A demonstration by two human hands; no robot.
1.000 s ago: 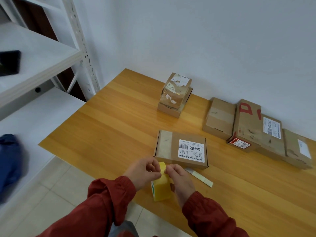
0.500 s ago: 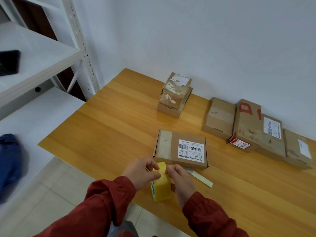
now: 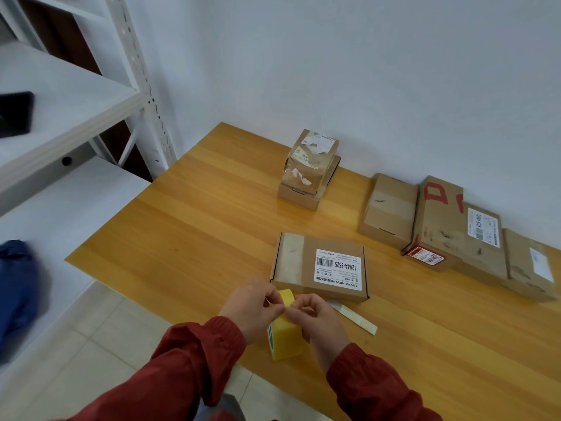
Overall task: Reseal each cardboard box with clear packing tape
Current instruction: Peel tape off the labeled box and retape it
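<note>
A yellow roll of tape (image 3: pixel 285 337) is held upright at the table's near edge. My left hand (image 3: pixel 253 308) grips its top left side, and my right hand (image 3: pixel 318 319) pinches at its top edge from the right. Just beyond the hands lies a flat cardboard box (image 3: pixel 318 265) with a white barcode label. A short strip of tape (image 3: pixel 355 317) lies on the wood beside that box, to the right of my right hand.
Two stacked boxes (image 3: pixel 309 171) stand mid-table. Three more boxes (image 3: pixel 391 211) (image 3: pixel 446 226) (image 3: pixel 528 265) line the wall at right. The wooden table (image 3: pixel 188 226) ends at left near a white metal shelf (image 3: pixel 54 104) with a dark object on it.
My fingers have shifted slightly on the top of the tape roll; the roll and boxes stay where they were.
</note>
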